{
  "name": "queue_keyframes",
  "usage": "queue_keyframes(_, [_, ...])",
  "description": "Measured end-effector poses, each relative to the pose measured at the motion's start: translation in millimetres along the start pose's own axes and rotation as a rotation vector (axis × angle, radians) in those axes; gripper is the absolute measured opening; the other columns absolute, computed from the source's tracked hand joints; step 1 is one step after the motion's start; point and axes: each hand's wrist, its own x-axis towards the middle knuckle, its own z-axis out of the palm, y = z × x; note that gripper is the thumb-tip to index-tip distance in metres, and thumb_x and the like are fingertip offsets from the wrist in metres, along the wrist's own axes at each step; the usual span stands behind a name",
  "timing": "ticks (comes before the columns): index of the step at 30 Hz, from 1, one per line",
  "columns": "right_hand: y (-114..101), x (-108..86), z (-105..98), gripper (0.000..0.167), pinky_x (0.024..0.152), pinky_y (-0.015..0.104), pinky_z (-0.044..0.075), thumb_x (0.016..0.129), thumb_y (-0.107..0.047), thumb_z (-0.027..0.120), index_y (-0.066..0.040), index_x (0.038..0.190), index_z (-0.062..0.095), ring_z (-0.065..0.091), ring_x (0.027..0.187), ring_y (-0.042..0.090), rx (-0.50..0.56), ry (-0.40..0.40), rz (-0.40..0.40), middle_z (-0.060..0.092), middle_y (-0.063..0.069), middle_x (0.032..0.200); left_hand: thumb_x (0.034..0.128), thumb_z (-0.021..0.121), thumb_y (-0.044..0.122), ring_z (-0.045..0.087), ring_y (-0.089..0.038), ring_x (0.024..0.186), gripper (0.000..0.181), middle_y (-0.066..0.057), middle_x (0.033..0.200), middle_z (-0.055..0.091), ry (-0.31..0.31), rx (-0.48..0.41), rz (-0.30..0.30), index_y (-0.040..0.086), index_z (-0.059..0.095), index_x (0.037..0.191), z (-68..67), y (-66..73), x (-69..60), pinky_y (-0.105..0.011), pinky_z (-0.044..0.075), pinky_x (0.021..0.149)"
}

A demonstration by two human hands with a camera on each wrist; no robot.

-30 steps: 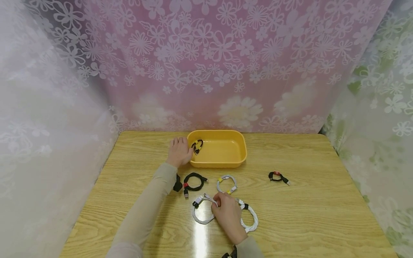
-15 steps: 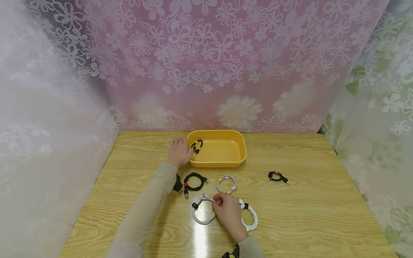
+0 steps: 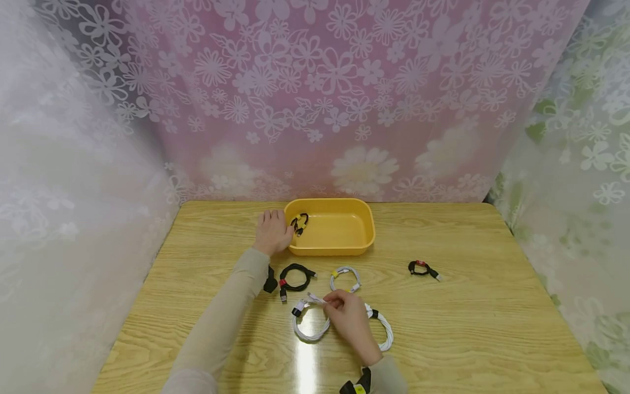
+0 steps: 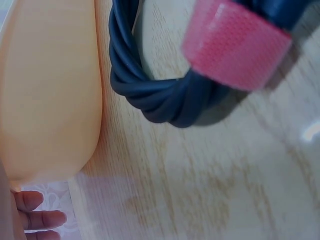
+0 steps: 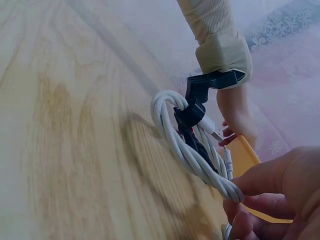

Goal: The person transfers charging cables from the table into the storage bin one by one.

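— Pink floral cloth [image 3: 339, 109] behind, wood-grain table [image 3: 472, 323] below, glare toward the front. Which step are you on?

— Judged: the pick-up of the white loop [image 3: 309, 340]. Right wrist view: you hold it tilted, much of it apart from its shadow on the wood. Head view: it sits left of your right hand [image 3: 350, 323], nearer you than the black loop [image 3: 297, 288].

— Fingers, right side?

— Grasping. You pinch the white loop between thumb and bent fingers, the gap no wider than the bundled cable. One slim plug sticks out free, just beside your grasp.

— Left side?

— Your left hand [image 3: 274, 232] rests at the left rim of the bin [image 3: 334, 252]: thumb at the rim, other fingers straight, released, no cable seen in them. Whether you press on the bin, cannot tell. One yellow-tied cord [image 3: 307, 219] lies inside, near that hand.

— What does your next move call for?

— Judgement only: a firm pinch, and enough height to clear the black loop and the yellow-tied loop [image 3: 346, 268] just beyond your right hand. That free plug could snag; watch it. A light left hand would steady the bin.

— Other cables?

— Two on the table: the black-tied loop [image 3: 389, 334], partly behind your right hand, and the red-tied cord [image 3: 432, 272], well off to your right.
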Motion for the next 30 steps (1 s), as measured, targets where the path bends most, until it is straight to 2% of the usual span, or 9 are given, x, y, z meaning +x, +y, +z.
queue_keyframes(7, [-4.7,4.6,-5.4,0.005,0.055,0.024,0.043,0.083,-0.005,0.071,-0.007,0.087,0.073,0.050,0.056,0.009,0.032,-0.006,-0.009,0.060,-0.004,0.069,0.1009,0.041,0.030,0.043,-0.040,0.114,0.039,-0.022,0.115,0.052,-0.004,-0.005,-0.009,-0.003,0.049,0.121,1.1,0.0,0.2,-0.051,0.030,0.101])
queue_keyframes(13, [-13.1,15.3,-13.6,0.004,0.054,0.024,0.043,0.082,-0.004,0.073,-0.004,0.085,0.074,0.050,0.057,0.009,0.043,0.030,-0.036,0.059,-0.002,0.069,0.1012,0.042,0.030,0.043,-0.041,0.115,0.040,-0.022,0.115,0.052,-0.013,-0.014,-0.018,-0.003,0.048,0.122,0.4,0.7,-0.6,-0.051,0.029,0.101])
queue_keyframes(30, [-35.6,60.2,-36.2,0.005,0.055,0.023,0.042,0.081,0.001,0.071,-0.001,0.086,0.074,0.053,0.060,0.013,0.069,0.090,-0.071,0.063,0.006,0.071,0.1007,0.042,0.029,0.043,-0.040,0.111,0.037,-0.021,0.111,0.052,0.006,-0.004,-0.017,-0.003,0.049,0.117,1.0,0.8,-0.4,-0.050,0.029,0.101])
